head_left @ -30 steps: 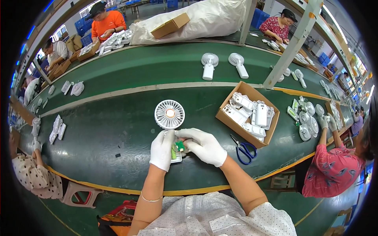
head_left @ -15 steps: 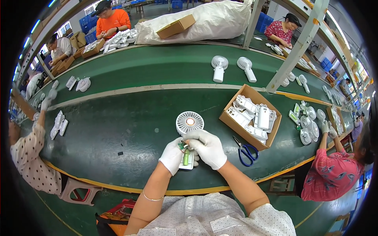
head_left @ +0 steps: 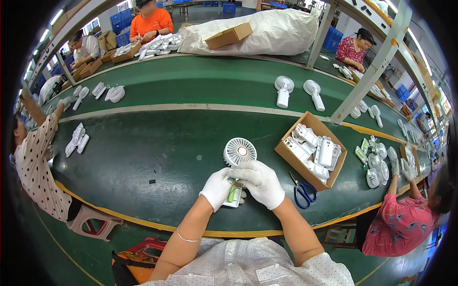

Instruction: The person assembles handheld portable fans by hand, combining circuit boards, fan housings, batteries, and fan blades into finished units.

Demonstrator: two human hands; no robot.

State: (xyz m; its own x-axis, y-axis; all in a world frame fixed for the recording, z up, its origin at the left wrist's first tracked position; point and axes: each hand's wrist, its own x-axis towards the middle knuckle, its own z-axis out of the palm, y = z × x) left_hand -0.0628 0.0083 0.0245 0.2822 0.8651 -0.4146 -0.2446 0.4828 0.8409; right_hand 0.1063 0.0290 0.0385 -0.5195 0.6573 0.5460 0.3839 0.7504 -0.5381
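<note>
A white handheld fan with a round grille lies before me, its handle toward me. In the handle's white shell sits a green battery cell. My left hand, in a white glove, is closed on the left side of the handle. Bent over the handle's upper end is my gloved right hand, with some fingertips showing beside the shell. Between the hands, a bit of green circuit board shows; the fingers hide most of it.
Right of my hands lie blue-handled scissors and a cardboard box of white housings. A small black piece and white parts lie left. Fans rest on the green belt beyond. Co-workers sit at both sides and across.
The view has shifted slightly, so the bench appears farther right and lower. My right hand now covers more of the circuit board, and my fingers have closed in over the handle's upper end.
</note>
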